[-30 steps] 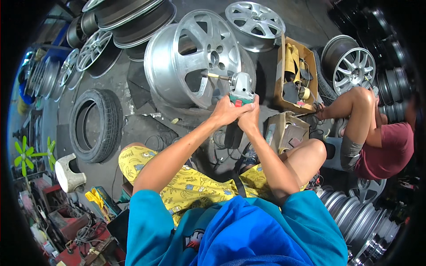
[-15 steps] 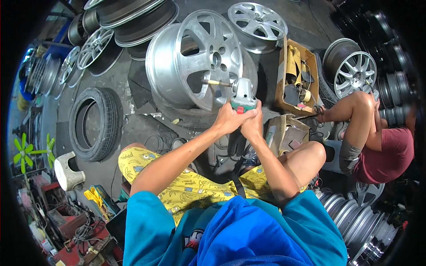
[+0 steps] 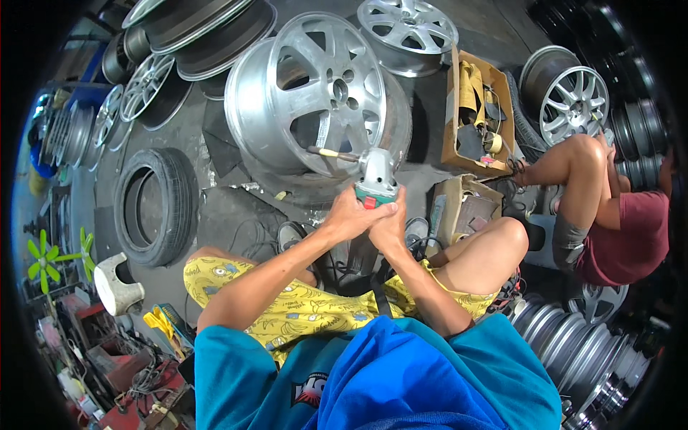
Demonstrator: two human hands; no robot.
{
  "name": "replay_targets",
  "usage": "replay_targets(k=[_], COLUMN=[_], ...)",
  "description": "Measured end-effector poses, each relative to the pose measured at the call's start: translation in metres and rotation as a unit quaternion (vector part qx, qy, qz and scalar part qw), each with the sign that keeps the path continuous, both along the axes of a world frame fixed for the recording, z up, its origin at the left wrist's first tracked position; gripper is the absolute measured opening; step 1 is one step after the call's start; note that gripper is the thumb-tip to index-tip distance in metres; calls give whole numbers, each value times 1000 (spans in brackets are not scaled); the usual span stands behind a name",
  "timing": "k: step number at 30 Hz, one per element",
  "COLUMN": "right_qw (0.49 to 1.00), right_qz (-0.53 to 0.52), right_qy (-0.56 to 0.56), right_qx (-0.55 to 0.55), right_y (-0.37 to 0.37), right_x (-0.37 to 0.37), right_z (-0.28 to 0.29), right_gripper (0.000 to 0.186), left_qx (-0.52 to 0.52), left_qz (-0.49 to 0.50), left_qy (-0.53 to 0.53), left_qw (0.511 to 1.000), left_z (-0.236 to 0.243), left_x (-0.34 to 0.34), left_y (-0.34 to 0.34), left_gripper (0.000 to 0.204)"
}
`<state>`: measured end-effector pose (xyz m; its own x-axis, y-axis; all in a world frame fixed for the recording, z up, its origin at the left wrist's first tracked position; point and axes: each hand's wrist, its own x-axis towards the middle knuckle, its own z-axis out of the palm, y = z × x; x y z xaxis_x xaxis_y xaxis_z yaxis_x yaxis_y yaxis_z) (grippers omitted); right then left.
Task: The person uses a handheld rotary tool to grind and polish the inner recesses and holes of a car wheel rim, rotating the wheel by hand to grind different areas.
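Both my hands are wrapped round an angle grinder (image 3: 378, 172) with a grey metal head and a green and red body. My left hand (image 3: 350, 216) grips its left side and my right hand (image 3: 388, 226) its right side, close together. A slim rod with a pale, worn tip (image 3: 327, 152) sticks out leftward from the head. The tip lies in front of the lower spokes of a bare silver alloy wheel (image 3: 333, 61); whether it touches them I cannot tell. The wheel stands tilted on a tyre (image 3: 398, 115) lying flat.
Several other wheels (image 3: 408, 29) lie beyond and to the left. A tyre (image 3: 156, 208) lies at left, near a white stool (image 3: 118, 285). Cardboard boxes (image 3: 450, 118) with abrasive pieces stand at right. Farther right, a person in a maroon shirt (image 3: 622, 240) sits by another wheel (image 3: 573, 107).
My hands have drawn the grinder back toward me and slightly left, with its tip now lower against the wheel. The whole view has shifted a little. My grip looks the same.
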<state>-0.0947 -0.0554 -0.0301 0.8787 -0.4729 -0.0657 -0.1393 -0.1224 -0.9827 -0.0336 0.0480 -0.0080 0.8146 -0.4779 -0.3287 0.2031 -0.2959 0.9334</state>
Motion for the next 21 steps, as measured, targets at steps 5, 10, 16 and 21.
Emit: replay_targets(k=[5,10,16,21], right_qw=[999,1000,998,1000], right_qz=[-23,-1,-15,-15], right_qy=[43,23,52,21], right_qx=[-9,-9,-26,-10], right_y=[-7,6,-1,-3], right_x=[-4,4,-2,-1], right_z=[7,-2,10,1], right_gripper=[65,65,63,62], left_qx=[-25,41,-7,-7], left_qz=[-59,-8,-29,-30], left_qy=[7,2,12,-1], left_qw=[998,999,999,1000], left_z=[8,5,14,-2], left_x=[-1,5,0,0], left_y=[-6,9,1,-2], left_gripper=[58,61,60,58])
